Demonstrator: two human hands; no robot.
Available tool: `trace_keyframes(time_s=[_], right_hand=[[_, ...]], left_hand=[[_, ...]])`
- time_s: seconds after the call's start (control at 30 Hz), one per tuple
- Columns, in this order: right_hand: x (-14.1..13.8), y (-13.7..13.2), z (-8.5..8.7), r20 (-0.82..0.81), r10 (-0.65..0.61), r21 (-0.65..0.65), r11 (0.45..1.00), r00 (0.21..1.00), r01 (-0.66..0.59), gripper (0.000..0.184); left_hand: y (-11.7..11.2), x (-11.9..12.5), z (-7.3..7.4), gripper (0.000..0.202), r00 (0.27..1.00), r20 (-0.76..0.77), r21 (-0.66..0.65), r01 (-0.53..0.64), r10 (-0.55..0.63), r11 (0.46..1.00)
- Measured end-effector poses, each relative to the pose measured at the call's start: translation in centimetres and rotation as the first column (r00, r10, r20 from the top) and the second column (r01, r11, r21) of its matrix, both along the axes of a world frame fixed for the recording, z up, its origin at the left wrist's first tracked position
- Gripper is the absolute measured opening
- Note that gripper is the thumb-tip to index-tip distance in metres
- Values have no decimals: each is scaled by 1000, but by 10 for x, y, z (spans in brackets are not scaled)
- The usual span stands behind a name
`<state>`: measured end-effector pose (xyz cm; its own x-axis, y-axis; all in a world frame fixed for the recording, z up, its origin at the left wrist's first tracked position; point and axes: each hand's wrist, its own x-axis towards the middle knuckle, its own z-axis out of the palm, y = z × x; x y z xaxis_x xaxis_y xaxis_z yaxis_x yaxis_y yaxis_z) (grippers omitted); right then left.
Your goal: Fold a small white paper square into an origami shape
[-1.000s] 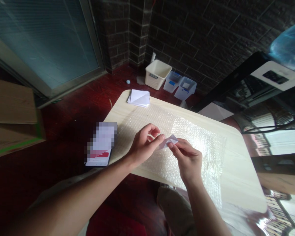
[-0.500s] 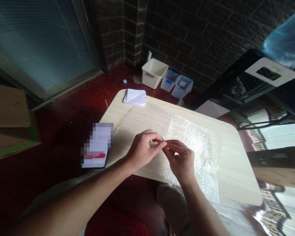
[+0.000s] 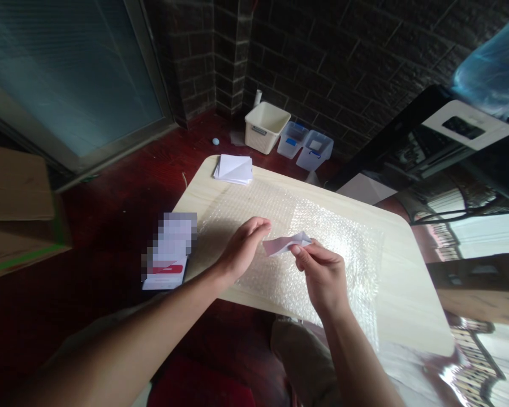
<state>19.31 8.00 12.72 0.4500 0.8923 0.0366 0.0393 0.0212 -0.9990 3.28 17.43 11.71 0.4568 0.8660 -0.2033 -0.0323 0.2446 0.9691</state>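
My right hand pinches a small folded piece of paper, whitish with a pinkish left end, between thumb and fingers. The paper's free end points left, and a creased tip stands up near my fingers. Just left of it, my left hand is apart from the paper, loosely open with fingers stretched forward and nothing seen in them. Both hands are above a sheet of bubble wrap spread on the light wooden table.
A stack of white paper lies at the table's far left corner. A phone with a partly blurred screen is at the left edge. On the floor beyond stand a cream basket and two clear boxes. A cardboard box stands at left.
My left hand has let go and moved slightly left. The right hand has moved a little right and up with the folded paper, which now shows plainly.
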Motion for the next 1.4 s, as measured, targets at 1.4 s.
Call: trace_keyframes(time_s=[1.4], right_hand=[[13, -5, 3, 31, 168, 76, 983, 985, -170, 13]], left_hand=[[-5, 3, 6, 32, 913, 341, -406, 357, -222, 841]])
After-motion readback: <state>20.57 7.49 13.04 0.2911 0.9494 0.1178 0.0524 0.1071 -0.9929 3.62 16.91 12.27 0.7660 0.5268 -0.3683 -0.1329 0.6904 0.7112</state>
